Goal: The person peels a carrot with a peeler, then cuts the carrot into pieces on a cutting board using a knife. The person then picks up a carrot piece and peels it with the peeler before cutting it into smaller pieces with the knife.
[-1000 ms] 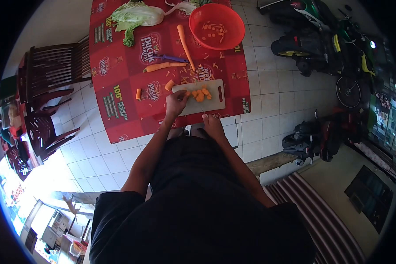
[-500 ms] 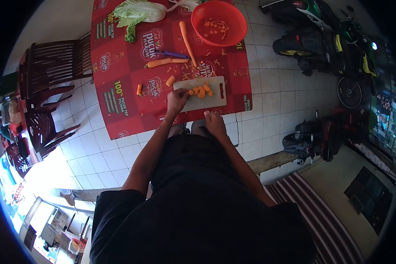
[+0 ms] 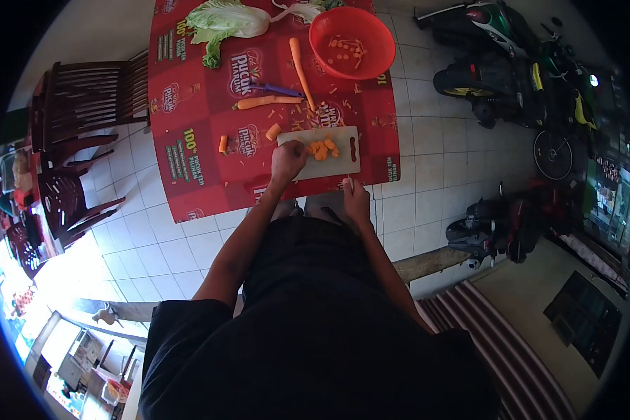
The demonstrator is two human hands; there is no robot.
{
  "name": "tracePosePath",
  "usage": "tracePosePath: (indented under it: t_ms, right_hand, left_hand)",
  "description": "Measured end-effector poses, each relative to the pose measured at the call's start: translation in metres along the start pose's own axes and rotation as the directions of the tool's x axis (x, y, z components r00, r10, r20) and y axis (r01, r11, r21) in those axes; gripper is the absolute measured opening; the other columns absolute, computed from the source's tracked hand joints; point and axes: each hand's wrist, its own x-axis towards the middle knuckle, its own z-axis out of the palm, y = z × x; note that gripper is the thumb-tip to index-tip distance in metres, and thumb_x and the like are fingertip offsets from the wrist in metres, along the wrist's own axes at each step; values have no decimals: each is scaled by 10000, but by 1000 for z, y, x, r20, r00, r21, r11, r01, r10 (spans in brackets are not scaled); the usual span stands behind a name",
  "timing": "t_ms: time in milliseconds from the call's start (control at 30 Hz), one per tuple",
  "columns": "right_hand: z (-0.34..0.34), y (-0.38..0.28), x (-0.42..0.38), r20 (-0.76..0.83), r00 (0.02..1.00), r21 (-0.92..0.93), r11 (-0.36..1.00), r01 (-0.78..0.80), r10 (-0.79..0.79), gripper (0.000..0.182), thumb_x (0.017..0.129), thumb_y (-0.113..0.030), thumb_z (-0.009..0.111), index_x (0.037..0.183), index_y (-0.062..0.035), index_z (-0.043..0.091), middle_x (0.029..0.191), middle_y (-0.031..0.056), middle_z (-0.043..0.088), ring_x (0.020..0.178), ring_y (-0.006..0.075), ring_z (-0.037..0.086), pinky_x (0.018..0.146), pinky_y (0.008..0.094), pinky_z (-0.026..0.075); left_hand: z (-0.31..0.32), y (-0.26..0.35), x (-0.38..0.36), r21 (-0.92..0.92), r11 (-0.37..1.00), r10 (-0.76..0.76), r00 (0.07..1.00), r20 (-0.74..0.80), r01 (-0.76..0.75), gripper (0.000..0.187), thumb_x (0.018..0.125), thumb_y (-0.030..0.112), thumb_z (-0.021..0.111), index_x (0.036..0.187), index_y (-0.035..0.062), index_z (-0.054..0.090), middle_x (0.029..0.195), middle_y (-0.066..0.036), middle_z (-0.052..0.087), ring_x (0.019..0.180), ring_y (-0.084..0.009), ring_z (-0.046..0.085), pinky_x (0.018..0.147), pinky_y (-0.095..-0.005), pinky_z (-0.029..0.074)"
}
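On the white cutting board (image 3: 322, 170) lies a small heap of cut carrot pieces (image 3: 323, 149). My left hand (image 3: 288, 161) is over the board's left side, fingers pinched together at the left edge of the heap, on what looks like a carrot piece mostly hidden by them. At the board's near edge, my right hand (image 3: 357, 201) is closed round a knife (image 3: 349, 179); only a thin bit of it shows, and the handle is hidden in the fist. Just beyond the board's left corner sits a carrot chunk (image 3: 273, 131), with a carrot end (image 3: 223, 144) farther left.
Two long carrots (image 3: 301, 70) (image 3: 269, 102) and a purple-handled peeler (image 3: 278, 89) lie beyond the board among peelings. A red basin (image 3: 352, 68) holding carrot pieces stands at the far right. Napa cabbage (image 3: 234, 19) lies far left. Chairs (image 3: 91, 94) and motorbikes (image 3: 490, 84) flank the table.
My left hand has shifted right, closer over the carrot heap. My right hand has moved to the right with the knife, away from the pieces.
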Motion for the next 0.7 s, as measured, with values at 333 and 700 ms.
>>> tracePosePath:
  t_ms: [333,700]
  right_hand:
    - [-10,20,33,128,978,26,987,161,-163,406,1011,-413,597,1042,-19,692,884,240,702,896,446,692,759,500,523]
    - [-47,38,73,218,958,29,982,187,-189,403,1004,-402,623,986,-4,678,837,218,695,807,398,699,703,456,512]
  left_hand:
    - [30,-17,2,-246,965,88,996,-7,-87,291,780,199,826,1002,29,746,906,-152,734,798,-299,733,717,-417,576]
    - [39,12,-7,82,992,107,990,-95,-100,127,833,155,752,912,58,776,888,-150,706,802,-340,702,729,-424,563]
